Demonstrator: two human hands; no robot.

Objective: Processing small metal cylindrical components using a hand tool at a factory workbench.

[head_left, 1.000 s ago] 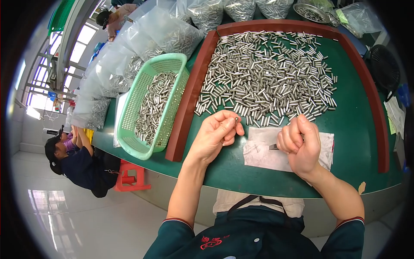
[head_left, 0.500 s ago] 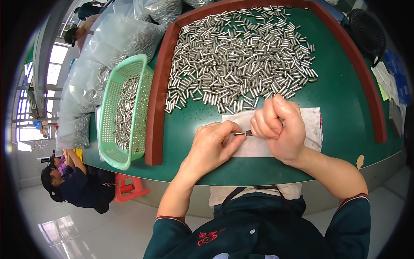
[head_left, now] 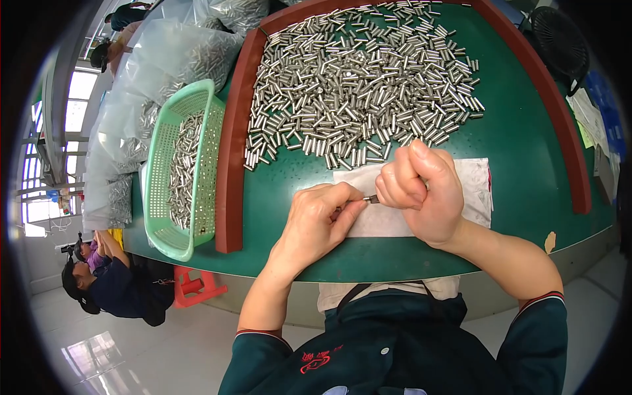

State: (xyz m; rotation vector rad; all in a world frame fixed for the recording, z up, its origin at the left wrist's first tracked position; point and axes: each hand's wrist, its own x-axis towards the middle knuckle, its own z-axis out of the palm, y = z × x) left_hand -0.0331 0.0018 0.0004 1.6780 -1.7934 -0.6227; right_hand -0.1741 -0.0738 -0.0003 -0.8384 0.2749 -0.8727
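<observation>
Both hands meet over a white cloth [head_left: 461, 181] on the green desk [head_left: 526, 164]. The left hand [head_left: 315, 224] pinches a small metal tube [head_left: 372, 198] between thumb and fingertips, its grip closed on it. The right hand [head_left: 421, 191] is curled into a fist at the tube's other end; what its grip holds is hidden. Just beyond lies a heap of tubes [head_left: 362, 79] inside a red-brown frame [head_left: 230, 164]. A green basket [head_left: 181, 171] with more tubes sits left of it, beside clear bags [head_left: 164, 59].
</observation>
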